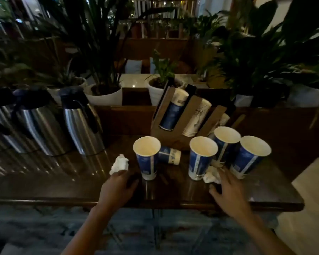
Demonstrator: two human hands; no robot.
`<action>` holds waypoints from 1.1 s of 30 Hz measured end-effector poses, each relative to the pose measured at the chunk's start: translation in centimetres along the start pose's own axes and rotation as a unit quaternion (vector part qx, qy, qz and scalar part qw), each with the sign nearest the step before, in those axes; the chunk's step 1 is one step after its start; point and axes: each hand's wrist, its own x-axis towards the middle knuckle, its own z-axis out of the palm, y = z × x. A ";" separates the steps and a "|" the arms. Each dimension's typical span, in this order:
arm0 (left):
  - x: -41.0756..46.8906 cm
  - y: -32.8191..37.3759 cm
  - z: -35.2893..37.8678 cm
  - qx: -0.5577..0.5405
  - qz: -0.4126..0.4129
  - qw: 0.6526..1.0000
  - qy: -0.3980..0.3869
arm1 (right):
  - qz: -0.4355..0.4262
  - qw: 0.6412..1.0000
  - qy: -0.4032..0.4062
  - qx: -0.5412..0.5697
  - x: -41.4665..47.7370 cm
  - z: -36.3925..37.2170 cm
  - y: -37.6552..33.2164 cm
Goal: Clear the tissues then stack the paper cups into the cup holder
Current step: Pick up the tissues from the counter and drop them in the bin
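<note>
Our left hand touches the near edge of a crumpled tissue at its fingertips; we cannot tell whether it pinches. Our right hand is released, fingers spread, touching a second tissue just ahead. Upright paper cups stand beyond both hands, the cup holder farther back.

Glossy wood table, shiny metal jugs, paper cups.

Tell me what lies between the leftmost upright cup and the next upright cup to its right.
In the head view, a tipped blue paper cup lies on its side between the leftmost upright cup and the next upright cup.
</note>
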 end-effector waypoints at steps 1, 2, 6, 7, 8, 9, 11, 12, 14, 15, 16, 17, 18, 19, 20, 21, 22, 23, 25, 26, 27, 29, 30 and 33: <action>0.3 -0.4 -0.1 -0.006 0.009 1.000 0.015 | -0.020 1.000 0.008 0.014 0.6 0.2 0.2; 0.6 -0.6 -0.4 -0.011 0.009 0.999 0.030 | -0.028 0.999 0.014 0.019 0.8 0.0 0.0; 1.9 -1.9 -0.7 -0.011 -0.010 0.998 0.058 | -0.016 1.000 -0.012 0.000 1.9 0.5 0.1; 2.4 -2.3 -0.7 -0.008 -0.005 0.998 0.063 | -0.018 1.000 -0.021 -0.008 2.0 0.8 0.1; 2.8 -2.6 -0.8 0.002 0.002 0.998 0.065 | -0.014 0.999 -0.029 -0.014 2.1 0.9 0.0; 3.3 -2.8 -0.8 0.011 0.008 0.998 0.054 | -0.009 0.999 -0.036 -0.020 2.2 1.1 0.1; 4.4 -3.3 -0.6 0.023 0.002 1.000 0.021 | 0.008 0.998 -0.050 -0.029 2.5 1.1 -0.1; 5.0 -3.5 -0.5 0.025 -0.007 1.000 0.002 | 0.017 0.998 -0.056 -0.030 2.5 1.3 -0.3; 5.9 -3.7 -0.2 0.024 -0.026 0.999 -0.035 | 0.033 0.997 -0.066 -0.032 2.5 1.4 -0.7; 6.3 -3.9 0.0 0.022 -0.030 0.998 -0.054 | 0.042 0.996 -0.074 -0.032 2.5 1.3 -1.0; 6.6 -4.1 0.1 0.023 -0.029 0.997 -0.067 | 0.050 0.995 -0.081 -0.030 2.5 1.2 -1.2; 6.9 -4.4 0.4 0.026 -0.027 0.996 -0.078 | 0.055 0.994 -0.086 -0.031 2.4 1.1 -1.4; 7.1 -4.7 0.7 0.028 -0.025 0.996 -0.085 | 0.060 0.994 -0.089 -0.036 2.4 1.0 -1.6; 7.2 -5.1 1.0 0.028 -0.023 0.996 -0.085 | 0.064 0.993 -0.086 -0.040 2.2 0.8 -1.7; 7.2 -5.3 1.3 0.024 -0.019 0.996 -0.079 | 0.067 0.993 -0.081 -0.044 2.1 0.7 -1.8; 7.1 -5.6 1.6 0.019 -0.017 0.997 -0.073 | 0.067 0.993 -0.079 -0.052 1.9 0.5 -1.9; 7.0 -5.8 1.8 0.012 -0.016 0.998 -0.067 | 0.065 0.993 -0.079 -0.063 1.7 0.3 -2.1; 6.8 -5.9 1.9 0.002 -0.017 0.998 -0.063 | 0.062 0.992 -0.081 -0.073 1.5 0.1 -2.2; 6.4 -6.0 2.0 -0.018 -0.013 0.998 -0.058 | 0.068 0.991 -0.083 -0.078 1.0 -0.2 -2.5; 6.2 -6.0 2.0 -0.024 -0.007 0.998 -0.060 | 0.072 0.991 -0.083 -0.078 0.7 -0.4 -2.6; 6.0 -5.9 1.9 -0.026 0.000 0.998 -0.064 | 0.075 0.991 -0.084 -0.079 0.5 -0.5 -2.8; 5.3 -5.7 1.8 -0.028 0.017 0.997 -0.065 | 0.082 0.990 -0.089 -0.072 -0.3 -0.7 -3.2; 4.9 -5.5 1.8 -0.030 0.025 0.997 -0.060 | 0.088 0.990 -0.089 -0.063 -0.7 -0.8 -3.4; 3.9 -4.6 1.8 -0.040 0.049 0.996 -0.056 | 0.100 0.991 -0.081 -0.046 -1.9 -1.0 -3.7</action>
